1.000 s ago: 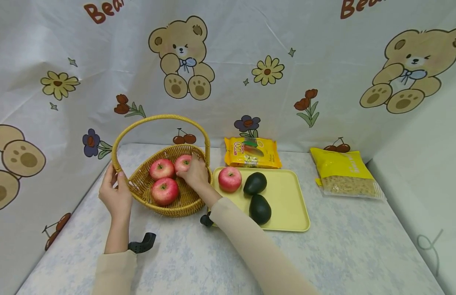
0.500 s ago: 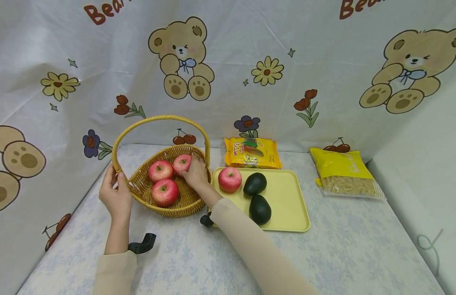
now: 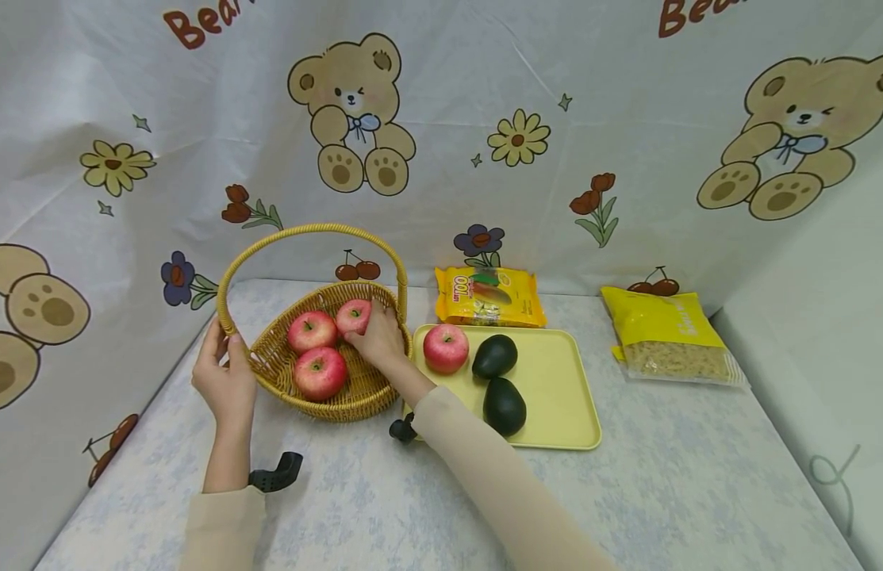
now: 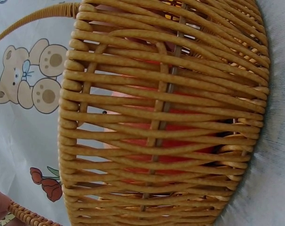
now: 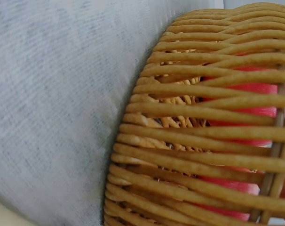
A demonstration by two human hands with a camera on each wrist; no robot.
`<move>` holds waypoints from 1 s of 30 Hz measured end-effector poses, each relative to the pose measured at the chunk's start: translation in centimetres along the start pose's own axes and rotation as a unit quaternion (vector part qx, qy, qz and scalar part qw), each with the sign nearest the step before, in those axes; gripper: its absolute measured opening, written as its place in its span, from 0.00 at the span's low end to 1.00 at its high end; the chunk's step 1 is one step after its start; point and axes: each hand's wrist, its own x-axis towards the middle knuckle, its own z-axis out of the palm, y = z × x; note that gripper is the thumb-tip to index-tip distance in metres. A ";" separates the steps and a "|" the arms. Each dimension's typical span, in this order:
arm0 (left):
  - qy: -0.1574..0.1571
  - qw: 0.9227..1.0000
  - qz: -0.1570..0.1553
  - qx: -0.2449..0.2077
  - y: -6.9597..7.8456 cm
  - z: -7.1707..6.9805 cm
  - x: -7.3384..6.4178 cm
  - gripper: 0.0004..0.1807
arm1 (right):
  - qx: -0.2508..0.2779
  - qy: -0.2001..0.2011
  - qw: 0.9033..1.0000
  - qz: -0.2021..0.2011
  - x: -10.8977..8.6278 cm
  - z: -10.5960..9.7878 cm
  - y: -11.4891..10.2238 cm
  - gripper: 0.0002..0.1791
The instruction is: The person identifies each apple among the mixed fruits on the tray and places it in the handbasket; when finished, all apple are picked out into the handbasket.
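Observation:
A yellow-brown wicker basket with a tall arched handle stands on the left of the table. My left hand holds the left foot of that handle, thumb and fingers around it. Inside the basket lie a rear-left apple, a front apple and a rear-right apple. Reaching over the right rim, my right hand grips the rear-right apple, thumb in front and fingers partly hiding its right side. Both wrist views look at the basket's woven wall, with red apple skin showing through the gaps.
Right of the basket, a pale yellow tray bears an apple and two dark green avocados. Behind it lies a yellow-orange packet with a mango picture. A yellow bag rests farther right. A bear-print cloth hangs behind.
The rear-right apple, with my right hand on it, and the rear-left apple have shifted very slightly left. My left hand stays on the handle.

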 end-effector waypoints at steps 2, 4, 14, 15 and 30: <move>0.000 1.000 0.000 0.000 0.0 0.0 0.0 0.22 | -0.001 -0.003 1.000 -0.005 -0.1 -0.1 0.0 0.46; 0.000 1.000 0.002 -0.005 0.0 0.1 -0.1 0.22 | -0.007 -0.007 1.000 -0.014 -0.3 -0.3 0.0 0.47; -0.001 1.000 -0.003 -0.013 0.0 0.0 0.0 0.22 | 0.005 -0.050 0.996 -0.079 -2.8 -2.3 -0.4 0.50; 0.000 1.000 -0.004 -0.013 0.0 0.0 0.0 0.22 | 0.009 -0.055 0.994 -0.089 -3.1 -2.6 -0.4 0.50; -0.001 1.000 0.005 -0.019 -0.1 0.0 0.0 0.22 | 0.039 -0.081 0.978 -0.188 -8.2 -9.5 1.1 0.43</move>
